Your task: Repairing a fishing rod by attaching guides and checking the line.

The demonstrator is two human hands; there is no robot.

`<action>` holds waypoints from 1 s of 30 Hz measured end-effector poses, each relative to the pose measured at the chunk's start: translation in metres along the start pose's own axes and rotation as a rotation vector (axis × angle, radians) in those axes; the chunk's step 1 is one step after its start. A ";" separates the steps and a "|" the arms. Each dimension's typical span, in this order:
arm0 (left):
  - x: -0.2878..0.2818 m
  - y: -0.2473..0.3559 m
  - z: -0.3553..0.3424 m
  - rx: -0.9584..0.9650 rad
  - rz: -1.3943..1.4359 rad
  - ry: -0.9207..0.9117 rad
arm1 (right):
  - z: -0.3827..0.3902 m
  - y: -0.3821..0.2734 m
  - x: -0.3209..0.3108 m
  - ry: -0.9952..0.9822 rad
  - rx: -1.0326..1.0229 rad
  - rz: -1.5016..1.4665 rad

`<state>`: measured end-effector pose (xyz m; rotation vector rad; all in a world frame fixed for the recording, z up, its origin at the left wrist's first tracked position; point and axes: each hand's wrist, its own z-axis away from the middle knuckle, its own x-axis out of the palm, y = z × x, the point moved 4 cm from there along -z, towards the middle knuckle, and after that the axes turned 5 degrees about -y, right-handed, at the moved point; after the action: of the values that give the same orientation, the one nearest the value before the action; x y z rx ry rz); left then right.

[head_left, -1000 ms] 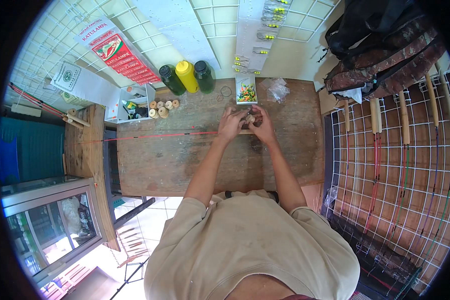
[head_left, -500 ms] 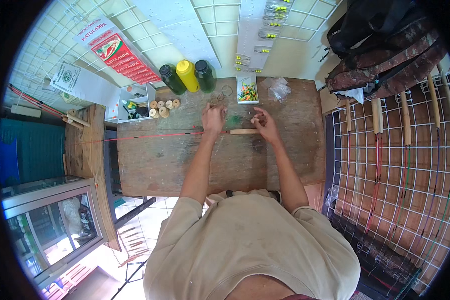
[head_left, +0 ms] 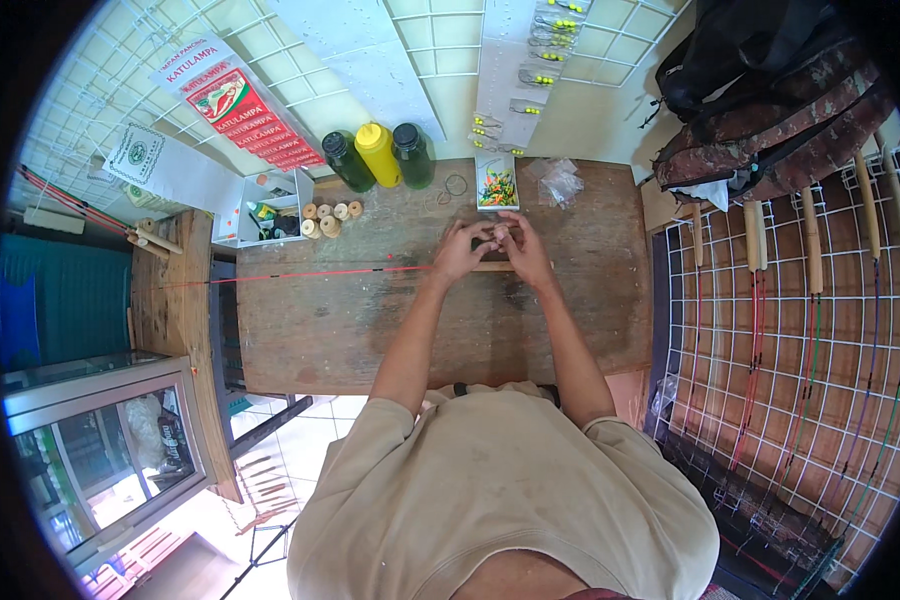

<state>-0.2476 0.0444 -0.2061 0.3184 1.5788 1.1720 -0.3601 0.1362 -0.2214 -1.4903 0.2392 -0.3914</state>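
Over the middle of the wooden table, my left hand (head_left: 457, 252) and my right hand (head_left: 527, 254) meet with their fingertips together. The fingers of both are closed on something small and pale, too hidden among them to name. Below them lies a thin red fishing rod (head_left: 320, 272), stretched to the left. Its wooden handle (head_left: 493, 267) is partly covered by the hands. Just beyond my hands stands a small white box (head_left: 482, 206) of colourful little floats (head_left: 497, 187). Coiled rings of thin line (head_left: 455, 185) lie to the left of it.
Wooden spools (head_left: 328, 226), a white divided box (head_left: 285, 236), two dark green bottles (head_left: 411, 165) and a yellow squeeze bottle (head_left: 375, 152) stand at the back left of the table (head_left: 320, 345). Clear plastic bags (head_left: 560, 186) lie back right. More rods hang on a rack (head_left: 715, 330).
My left hand has moved right, away from the rings of line, and my right hand slightly left. Their fingertips now meet, covering more of the rod's handle.
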 end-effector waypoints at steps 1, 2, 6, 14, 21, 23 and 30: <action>-0.001 0.003 -0.001 0.002 0.000 -0.003 | -0.001 0.001 -0.002 0.012 -0.009 -0.011; -0.002 0.004 -0.002 -0.013 0.038 -0.033 | -0.001 0.001 -0.005 0.023 -0.017 -0.022; -0.009 -0.009 -0.003 0.085 0.146 0.074 | -0.003 -0.002 -0.010 0.006 -0.023 0.130; -0.041 -0.046 0.005 -0.249 0.195 0.309 | -0.001 -0.003 -0.032 0.042 0.025 0.127; -0.053 -0.034 0.011 -0.448 -0.411 0.410 | -0.004 -0.006 -0.029 0.056 0.018 0.045; -0.054 -0.038 0.013 -0.451 -0.423 0.451 | -0.001 -0.018 -0.029 0.084 -0.109 0.355; -0.059 -0.018 0.010 -0.412 -0.580 0.421 | -0.009 0.001 -0.046 0.042 -0.151 0.471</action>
<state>-0.2104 -0.0007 -0.1848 -0.6560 1.5752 1.0982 -0.4051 0.1465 -0.2270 -1.5181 0.6492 -0.0254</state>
